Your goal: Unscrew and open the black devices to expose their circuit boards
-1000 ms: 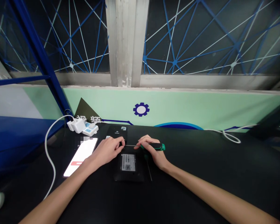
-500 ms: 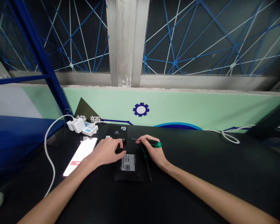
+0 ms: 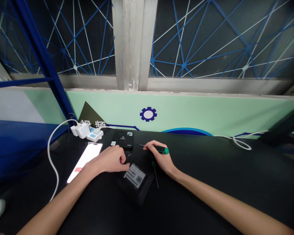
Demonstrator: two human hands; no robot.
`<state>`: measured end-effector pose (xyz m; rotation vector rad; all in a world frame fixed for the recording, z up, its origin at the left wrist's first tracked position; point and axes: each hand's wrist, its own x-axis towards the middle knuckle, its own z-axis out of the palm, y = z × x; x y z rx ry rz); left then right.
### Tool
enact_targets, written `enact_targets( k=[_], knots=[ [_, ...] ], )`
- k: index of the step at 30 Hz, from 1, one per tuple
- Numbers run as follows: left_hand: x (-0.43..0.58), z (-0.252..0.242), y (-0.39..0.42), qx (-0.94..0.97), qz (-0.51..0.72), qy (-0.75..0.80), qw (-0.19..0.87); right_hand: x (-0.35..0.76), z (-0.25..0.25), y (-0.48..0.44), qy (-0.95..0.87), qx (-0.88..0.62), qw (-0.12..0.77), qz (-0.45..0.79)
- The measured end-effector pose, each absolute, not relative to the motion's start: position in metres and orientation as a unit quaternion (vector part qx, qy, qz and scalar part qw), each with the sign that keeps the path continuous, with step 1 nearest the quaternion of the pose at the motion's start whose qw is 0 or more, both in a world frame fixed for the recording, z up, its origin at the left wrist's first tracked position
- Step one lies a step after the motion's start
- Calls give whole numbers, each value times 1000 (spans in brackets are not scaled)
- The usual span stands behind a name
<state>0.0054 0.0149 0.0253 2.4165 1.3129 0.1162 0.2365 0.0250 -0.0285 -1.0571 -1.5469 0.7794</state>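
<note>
A flat black device (image 3: pixel 137 184) with a white label lies on the black table (image 3: pixel 210 182), turned at an angle. My left hand (image 3: pixel 110 160) rests with curled fingers on its near left corner, gripping it. My right hand (image 3: pixel 159 158) is closed round a green-handled screwdriver (image 3: pixel 159 150), whose thin shaft points left, clear of the device. A second thin tool (image 3: pixel 156 176) lies on the table by my right wrist.
A lit phone (image 3: pixel 84 161) lies left of my left hand. Behind it sit a white charger with cable (image 3: pixel 79 130) and a small white power strip (image 3: pixel 94 135). A second black box (image 3: pixel 122 140) stands behind the device. A white cable (image 3: pixel 241 142) loops at far right.
My left hand has turned the black device clockwise, so it now lies at an angle. My right hand drew the screwdriver back from the device and holds it a little farther away.
</note>
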Motion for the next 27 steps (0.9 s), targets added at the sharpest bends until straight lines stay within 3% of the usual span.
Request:
enact_targets(
  k=[4,15,27],
  knots=[
    [2,22,15,850,28,478,218,236,-28,25,-650,-442,527,324],
    [9,11,20,837,56,525,141,236,-27,24,-653,-459,523,298],
    [-1,26,17,768,0,574,284,238,-21,14,-589,-398,583,393]
  ],
)
